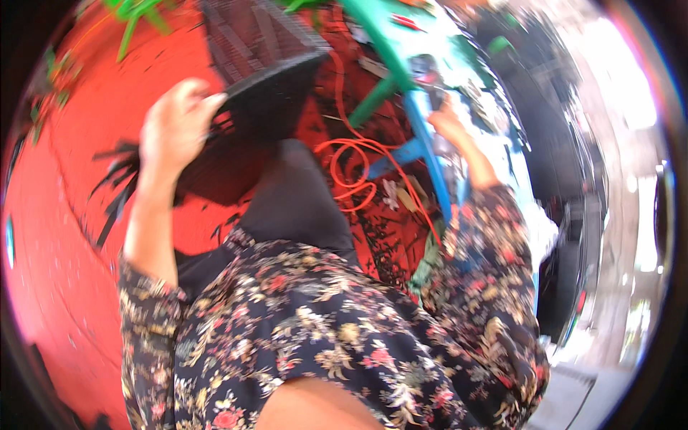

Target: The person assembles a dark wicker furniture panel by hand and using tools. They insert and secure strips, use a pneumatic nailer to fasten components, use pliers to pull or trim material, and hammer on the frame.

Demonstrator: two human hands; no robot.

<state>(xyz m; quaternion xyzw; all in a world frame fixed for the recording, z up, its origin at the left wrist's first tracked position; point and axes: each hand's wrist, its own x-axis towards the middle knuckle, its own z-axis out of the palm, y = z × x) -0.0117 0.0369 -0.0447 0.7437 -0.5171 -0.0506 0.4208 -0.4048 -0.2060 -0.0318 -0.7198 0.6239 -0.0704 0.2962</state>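
Note:
A black woven basket (261, 104) lies tipped across my lap, its ribbed inside showing. My left hand (178, 125) is closed on its near left edge, with the thumb on the rim. Loose black strips (118, 172) fan out to the left below that hand. Over at the right, my right hand (449, 120) reaches to the blue table and is closed around a dark hand-held object (433, 92). Motion blur hides that object's kind.
An orange cord (351, 161) coils on the red floor (79, 236) among black scraps. A green table leg (373, 100) and a blue table leg (428, 154) stand close by on the right. Red-handled tool (407, 23) lies on the tabletop. A green chair (132, 14) stands far left.

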